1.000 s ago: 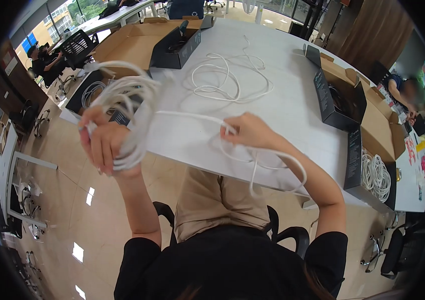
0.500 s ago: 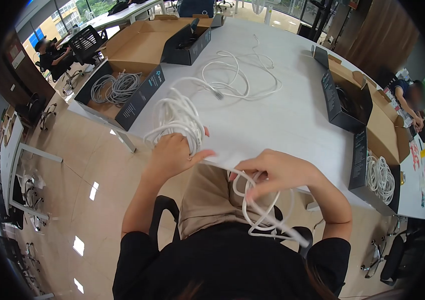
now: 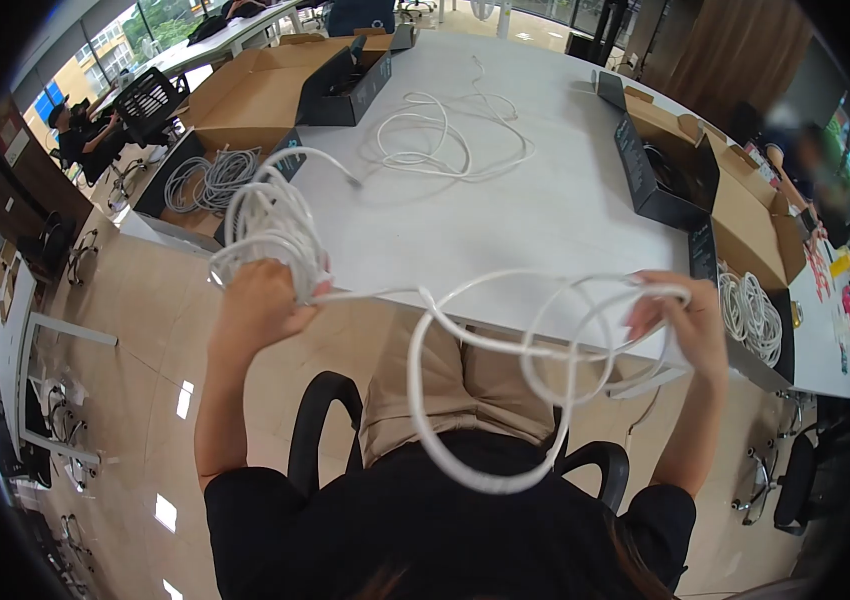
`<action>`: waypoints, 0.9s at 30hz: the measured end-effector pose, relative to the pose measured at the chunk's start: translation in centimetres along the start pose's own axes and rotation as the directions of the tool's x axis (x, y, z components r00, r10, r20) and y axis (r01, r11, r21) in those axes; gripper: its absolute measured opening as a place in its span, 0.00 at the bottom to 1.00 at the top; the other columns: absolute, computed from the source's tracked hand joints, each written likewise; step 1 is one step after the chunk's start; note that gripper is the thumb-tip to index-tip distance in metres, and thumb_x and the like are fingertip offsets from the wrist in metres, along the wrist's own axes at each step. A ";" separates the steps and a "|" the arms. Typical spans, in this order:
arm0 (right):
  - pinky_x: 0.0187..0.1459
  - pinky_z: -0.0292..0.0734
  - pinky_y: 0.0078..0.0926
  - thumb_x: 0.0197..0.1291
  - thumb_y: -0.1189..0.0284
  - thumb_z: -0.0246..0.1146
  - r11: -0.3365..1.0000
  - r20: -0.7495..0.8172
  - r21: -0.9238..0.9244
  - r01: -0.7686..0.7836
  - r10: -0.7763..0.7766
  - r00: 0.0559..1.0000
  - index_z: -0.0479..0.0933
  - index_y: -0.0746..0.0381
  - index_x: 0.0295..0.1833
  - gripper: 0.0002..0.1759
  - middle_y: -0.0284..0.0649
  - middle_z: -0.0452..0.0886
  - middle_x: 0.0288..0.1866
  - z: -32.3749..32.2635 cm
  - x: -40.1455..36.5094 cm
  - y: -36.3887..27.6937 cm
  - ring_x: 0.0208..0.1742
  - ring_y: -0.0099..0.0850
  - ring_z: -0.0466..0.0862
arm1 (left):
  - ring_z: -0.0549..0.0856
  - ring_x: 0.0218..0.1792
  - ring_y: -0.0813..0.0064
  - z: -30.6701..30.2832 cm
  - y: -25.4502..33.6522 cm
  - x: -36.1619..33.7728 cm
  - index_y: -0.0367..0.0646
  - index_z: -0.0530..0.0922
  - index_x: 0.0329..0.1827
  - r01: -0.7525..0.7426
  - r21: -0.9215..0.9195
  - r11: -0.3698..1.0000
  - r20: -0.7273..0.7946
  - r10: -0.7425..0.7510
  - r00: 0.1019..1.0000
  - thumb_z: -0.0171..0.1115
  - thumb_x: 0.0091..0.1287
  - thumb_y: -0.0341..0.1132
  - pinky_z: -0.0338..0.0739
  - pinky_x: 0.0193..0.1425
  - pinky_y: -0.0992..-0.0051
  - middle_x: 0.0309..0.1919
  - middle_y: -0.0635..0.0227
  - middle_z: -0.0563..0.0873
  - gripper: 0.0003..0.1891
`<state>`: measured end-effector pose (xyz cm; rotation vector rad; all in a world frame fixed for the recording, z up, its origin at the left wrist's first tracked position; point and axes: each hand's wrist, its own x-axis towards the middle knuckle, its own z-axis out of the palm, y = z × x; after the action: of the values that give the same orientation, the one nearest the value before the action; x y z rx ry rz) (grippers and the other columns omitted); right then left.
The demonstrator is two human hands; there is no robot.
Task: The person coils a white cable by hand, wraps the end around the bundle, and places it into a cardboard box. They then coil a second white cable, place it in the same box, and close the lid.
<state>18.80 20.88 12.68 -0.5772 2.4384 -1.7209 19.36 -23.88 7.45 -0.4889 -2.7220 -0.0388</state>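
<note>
A bundled white network cable (image 3: 280,215) is gripped in my left hand (image 3: 263,303), over the table's front left edge. One end with a plug sticks out from the bundle toward the table. From the bundle, a strand runs right into big loose loops (image 3: 420,385) that hang over my lap. My right hand (image 3: 680,315) has its fingers closed around the far side of these loops. Another white cable (image 3: 455,150) lies in loose coils on the white table (image 3: 505,230), apart from both hands.
At the left, an open box (image 3: 235,225) holds a coiled grey cable (image 3: 213,180). A second dark box (image 3: 350,95) stands behind it. On the right, one box (image 3: 660,185) contains dark cable and another holds white coils (image 3: 750,318). People sit at far left and far right.
My hands have moved apart, the left one leftward and the right one rightward and up. The loops between them have spread wide. The view has shifted slightly.
</note>
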 end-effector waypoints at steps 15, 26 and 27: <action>0.10 0.56 0.07 0.59 0.78 0.56 0.985 -0.630 -0.040 -0.168 0.106 0.769 0.69 0.64 0.58 0.20 0.35 0.78 0.39 -3.6 -9.1 1.7 0.16 0.11 0.70 | 0.71 0.15 0.85 -4.1 2.8 4.7 0.39 0.76 0.33 0.384 -0.814 0.436 0.552 0.376 0.744 0.63 0.58 0.41 0.64 0.19 0.82 0.15 0.73 0.73 0.13; 0.21 0.59 0.08 0.58 0.78 0.60 0.905 -0.923 -0.199 -0.376 -0.045 0.382 0.72 0.64 0.58 0.20 0.34 0.80 0.31 -10.2 -26.9 6.4 0.21 0.10 0.68 | 0.70 0.05 0.79 6.2 0.3 10.5 0.36 0.73 0.21 0.521 -0.538 -0.663 -0.597 0.736 0.320 0.58 0.60 0.41 0.60 0.09 0.80 0.08 0.69 0.73 0.16; 0.18 0.55 0.07 0.59 0.77 0.60 0.862 -0.918 -0.287 -0.417 -0.123 0.378 0.73 0.64 0.56 0.18 0.33 0.80 0.29 -10.6 -28.9 7.9 0.19 0.08 0.64 | 0.69 0.05 0.79 5.3 1.3 9.9 0.38 0.72 0.21 0.414 -0.503 -0.758 -0.563 0.651 0.509 0.57 0.61 0.40 0.60 0.09 0.80 0.07 0.70 0.73 0.16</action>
<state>40.40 43.01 5.34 0.9567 3.5243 -1.5106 9.31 -18.95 6.10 1.4146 0.3224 1.7643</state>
